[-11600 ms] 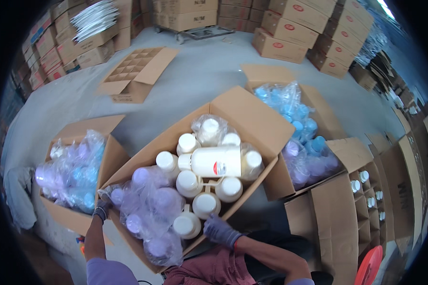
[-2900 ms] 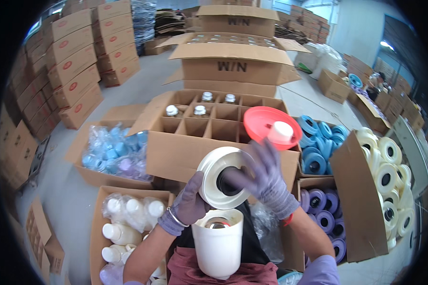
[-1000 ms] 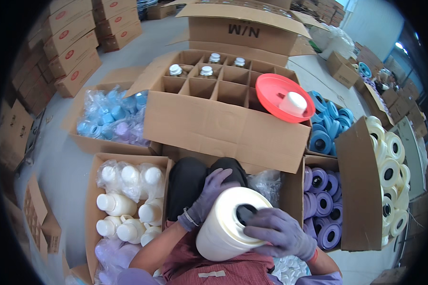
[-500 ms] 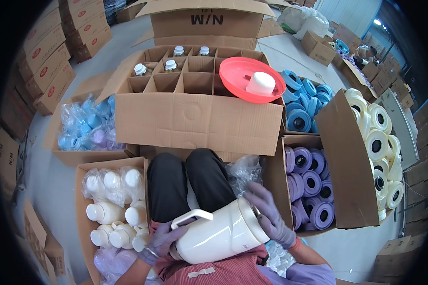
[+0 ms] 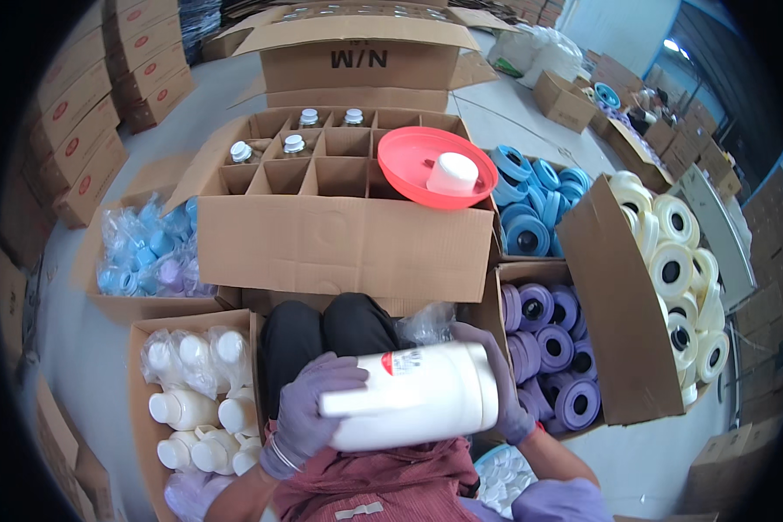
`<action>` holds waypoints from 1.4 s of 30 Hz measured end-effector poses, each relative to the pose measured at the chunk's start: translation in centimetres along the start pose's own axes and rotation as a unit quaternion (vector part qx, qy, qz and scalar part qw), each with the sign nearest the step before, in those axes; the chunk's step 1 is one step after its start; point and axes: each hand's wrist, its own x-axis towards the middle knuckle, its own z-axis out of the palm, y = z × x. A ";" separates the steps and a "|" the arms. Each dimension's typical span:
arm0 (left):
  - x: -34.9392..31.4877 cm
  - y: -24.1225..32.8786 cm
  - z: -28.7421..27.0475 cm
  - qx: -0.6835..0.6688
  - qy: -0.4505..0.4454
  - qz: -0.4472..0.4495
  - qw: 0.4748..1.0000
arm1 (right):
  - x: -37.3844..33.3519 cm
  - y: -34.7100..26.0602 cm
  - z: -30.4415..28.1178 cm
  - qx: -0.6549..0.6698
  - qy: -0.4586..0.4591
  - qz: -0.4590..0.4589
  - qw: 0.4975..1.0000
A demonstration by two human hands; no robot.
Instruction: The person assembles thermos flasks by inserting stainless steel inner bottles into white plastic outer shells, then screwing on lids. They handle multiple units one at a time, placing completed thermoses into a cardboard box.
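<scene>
A white jug (image 5: 413,402), with a red-and-dark label on its side, lies sideways above my lap. My left hand (image 5: 309,409), in a thin purple glove, is closed round its narrower end and handle side, though the fingertips are partly hidden. Against the wide end presses my right hand (image 5: 503,391), also gloved, with its fingers along the rim and partly behind it. The jug is slightly smeared by motion. Left of my knees, an open carton (image 5: 139,374) holds several cream jugs (image 5: 183,409), some wrapped in clear plastic.
Ahead stands a divided carton (image 5: 348,248) with several silver-capped bottles (image 5: 294,146) and a red basin (image 5: 400,170) bearing a white cup (image 5: 452,174). Purple rings (image 5: 552,348), blue rings (image 5: 526,235) and cream rings (image 5: 672,270) fill boxes on the right. Bagged blue parts (image 5: 143,248) sit at left.
Both hands have turned the jug, so its labelled side shows and the handle no longer stands up. My left hand now lies over its narrower end. The view has shifted slightly.
</scene>
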 end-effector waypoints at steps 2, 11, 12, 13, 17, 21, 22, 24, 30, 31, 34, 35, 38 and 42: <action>1.2 1.6 -0.5 0.042 -0.034 0.048 0.997 | -0.3 -0.8 0.2 0.042 -0.049 -0.006 0.998; 0.8 0.8 -0.8 0.042 0.016 0.010 0.999 | 4.3 -0.2 0.1 0.261 0.012 0.171 0.950; 1.2 1.5 -0.9 0.067 0.003 0.030 0.997 | 4.1 -0.3 0.0 0.096 -0.015 0.087 0.991; 0.8 0.2 -1.0 0.008 0.043 -0.018 0.999 | 4.0 -0.5 -0.1 -0.075 -0.048 -0.002 0.996; 0.7 -0.8 -2.0 0.107 -0.038 -0.093 0.989 | 6.1 -2.5 -0.5 -0.175 -0.158 -0.179 0.955; 0.9 1.3 -0.5 0.063 0.105 0.030 0.992 | 6.5 -2.4 1.1 0.139 -0.064 0.152 0.977; 0.9 1.4 -0.7 0.121 0.063 0.078 0.988 | 7.0 -2.1 1.0 0.212 -0.049 0.213 0.953; 1.0 1.2 -0.9 0.109 0.065 0.066 0.990 | 8.0 -2.4 0.9 0.190 -0.059 0.239 0.951; -1.4 -0.5 -0.5 -0.147 0.170 -0.287 0.931 | 7.8 -6.4 2.1 -0.156 -0.323 -0.138 0.923; -1.2 0.7 0.1 -0.215 0.214 -0.345 0.888 | 8.2 -5.5 1.6 -0.111 -0.290 -0.091 0.946; -1.2 -0.2 1.1 -0.164 0.241 -0.206 0.934 | 8.9 -6.4 2.7 -0.024 -0.226 0.023 0.974; -1.3 -0.1 0.7 -0.179 0.213 -0.244 0.929 | 9.3 -7.3 3.3 -0.069 -0.227 0.023 0.971; -2.8 0.2 -2.8 -0.234 0.065 -0.325 0.914 | 10.6 -5.8 4.0 -0.289 -0.291 -0.154 0.899; -1.0 1.8 -4.2 -0.050 -0.167 -0.366 0.914 | 11.4 -2.7 9.6 -0.301 -0.449 -0.212 0.814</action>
